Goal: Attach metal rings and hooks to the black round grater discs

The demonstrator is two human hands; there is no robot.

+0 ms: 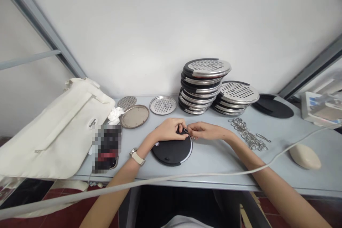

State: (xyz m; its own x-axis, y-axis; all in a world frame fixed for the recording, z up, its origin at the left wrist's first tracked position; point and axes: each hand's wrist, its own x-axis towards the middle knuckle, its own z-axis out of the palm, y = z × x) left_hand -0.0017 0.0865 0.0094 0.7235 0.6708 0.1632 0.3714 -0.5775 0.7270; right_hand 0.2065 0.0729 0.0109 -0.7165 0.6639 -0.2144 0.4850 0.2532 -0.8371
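A round black disc (pixel 173 153) with a pale strip along its right rim lies near the table's front edge. My left hand (pixel 171 130) rests over its far side, thumb and fingers closed around a small metal wire clip (pixel 186 131) at the rim. My right hand (pixel 205 130) meets it from the right, its fingertips pinched at the same clip. Just how the clip sits against the disc is hidden by the fingers. More wire clips (pixel 249 136) lie in a loose heap to the right of my right hand.
Behind stand a tall stack of round graters (pixel 205 67) and a shorter stack (pixel 237 92). Loose round metal plates (pixel 135 117) lie left. A white bag (pixel 61 131), a blurred phone (pixel 108 149), a black disc (pixel 275 107) and a computer mouse (pixel 304 156) flank the area. A cable (pixel 213 175) crosses in front.
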